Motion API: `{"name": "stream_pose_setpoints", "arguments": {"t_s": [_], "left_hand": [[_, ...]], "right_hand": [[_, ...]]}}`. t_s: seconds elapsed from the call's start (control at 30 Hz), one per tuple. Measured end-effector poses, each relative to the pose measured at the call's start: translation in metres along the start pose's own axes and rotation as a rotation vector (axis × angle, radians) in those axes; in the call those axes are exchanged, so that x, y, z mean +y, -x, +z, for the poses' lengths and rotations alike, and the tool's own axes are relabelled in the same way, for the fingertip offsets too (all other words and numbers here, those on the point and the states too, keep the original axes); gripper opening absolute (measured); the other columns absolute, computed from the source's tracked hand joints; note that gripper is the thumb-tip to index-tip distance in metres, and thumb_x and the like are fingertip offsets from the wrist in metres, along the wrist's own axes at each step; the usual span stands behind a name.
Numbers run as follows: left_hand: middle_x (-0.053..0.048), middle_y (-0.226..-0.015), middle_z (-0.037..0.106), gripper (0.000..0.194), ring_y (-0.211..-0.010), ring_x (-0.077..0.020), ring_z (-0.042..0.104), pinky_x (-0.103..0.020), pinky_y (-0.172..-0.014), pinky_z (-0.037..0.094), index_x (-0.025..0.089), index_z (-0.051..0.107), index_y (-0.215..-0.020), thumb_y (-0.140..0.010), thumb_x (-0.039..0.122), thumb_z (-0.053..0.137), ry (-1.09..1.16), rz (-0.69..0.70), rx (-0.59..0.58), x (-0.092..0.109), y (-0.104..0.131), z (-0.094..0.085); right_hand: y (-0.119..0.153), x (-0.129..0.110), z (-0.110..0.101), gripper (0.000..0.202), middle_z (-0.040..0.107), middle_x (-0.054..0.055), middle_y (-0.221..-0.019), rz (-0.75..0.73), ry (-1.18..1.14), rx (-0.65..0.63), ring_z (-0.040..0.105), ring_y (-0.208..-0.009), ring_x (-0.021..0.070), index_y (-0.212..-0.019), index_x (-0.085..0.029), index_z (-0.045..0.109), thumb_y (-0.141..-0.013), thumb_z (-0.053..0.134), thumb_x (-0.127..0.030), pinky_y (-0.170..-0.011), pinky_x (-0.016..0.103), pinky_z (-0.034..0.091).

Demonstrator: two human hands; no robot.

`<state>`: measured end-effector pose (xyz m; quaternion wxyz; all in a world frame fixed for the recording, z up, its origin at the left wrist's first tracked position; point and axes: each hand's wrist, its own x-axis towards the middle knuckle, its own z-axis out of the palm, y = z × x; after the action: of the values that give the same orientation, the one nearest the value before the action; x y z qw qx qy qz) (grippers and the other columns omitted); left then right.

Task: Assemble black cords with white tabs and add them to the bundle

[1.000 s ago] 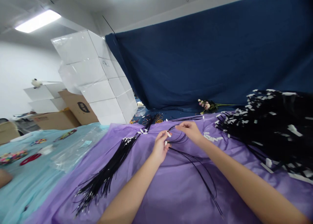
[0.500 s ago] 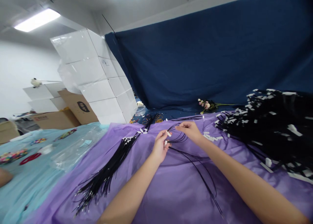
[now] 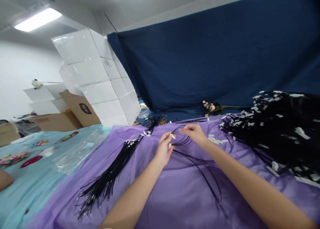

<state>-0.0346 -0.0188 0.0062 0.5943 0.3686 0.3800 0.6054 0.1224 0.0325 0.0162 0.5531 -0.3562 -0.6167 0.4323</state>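
Note:
In the middle of the head view, my left hand [image 3: 165,148] is closed around a few thin black cords [image 3: 195,159], with white tabs [image 3: 173,136] showing at its fingertips. The cords loop and trail to the right and down over the purple cloth [image 3: 180,192]. My right hand [image 3: 195,133] is just right of it, fingers pinched at the upper loops of the same cords; the exact grip point is too small to make out. Left of my hands lies a bundle of black cords [image 3: 115,167] with white tabs at its upper end.
A large heap of black cords with white tags [image 3: 280,132] lies at right. Loose white tabs [image 3: 216,140] lie behind my right forearm. Artificial flowers [image 3: 211,107] rest at the back. White boxes [image 3: 105,102] are stacked back left. Another person's arm [image 3: 5,180] shows at the left edge.

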Motion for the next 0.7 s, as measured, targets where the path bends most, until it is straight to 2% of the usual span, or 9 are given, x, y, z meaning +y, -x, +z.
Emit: {"name": "stream_pose_setpoints", "arguments": {"t_s": [0.23, 0.53, 0.7], "left_hand": [[0.001, -0.088, 0.061, 0.034, -0.050, -0.0036, 0.043, -0.017, -0.043, 0.036, 0.021, 0.058, -0.088, -0.064, 0.041, 0.072, -0.035, 0.016, 0.012, 0.001, 0.001, 0.001], [-0.001, -0.088, 0.063, 0.038, -0.048, -0.0030, 0.040, -0.016, -0.041, 0.032, 0.020, 0.059, -0.087, -0.062, 0.043, 0.074, -0.109, 0.066, 0.043, 0.002, 0.002, 0.004], [0.000, -0.088, 0.063, 0.035, -0.044, -0.0013, 0.035, -0.016, -0.040, 0.032, 0.020, 0.058, -0.088, -0.064, 0.043, 0.072, -0.119, 0.082, 0.034, 0.001, 0.001, 0.002]], "right_hand": [[0.002, -0.007, 0.001, 0.041, 0.039, -0.004, -0.049, 0.045, -0.002, 0.014, 0.031, -0.049, 0.0077, -0.049, -0.016, 0.049, -0.059, 0.071, -0.049, -0.049, 0.024, 0.025], [0.005, -0.014, 0.000, 0.039, 0.028, -0.008, -0.040, 0.318, -0.091, 0.004, 0.021, -0.038, 0.0048, -0.049, -0.020, 0.046, -0.055, 0.074, -0.046, -0.038, 0.023, 0.014], [0.005, -0.016, 0.000, 0.036, 0.026, -0.009, -0.039, 0.362, -0.107, -0.025, 0.018, -0.036, 0.0043, -0.050, -0.020, 0.047, -0.057, 0.073, -0.044, -0.037, 0.022, 0.012]]}}
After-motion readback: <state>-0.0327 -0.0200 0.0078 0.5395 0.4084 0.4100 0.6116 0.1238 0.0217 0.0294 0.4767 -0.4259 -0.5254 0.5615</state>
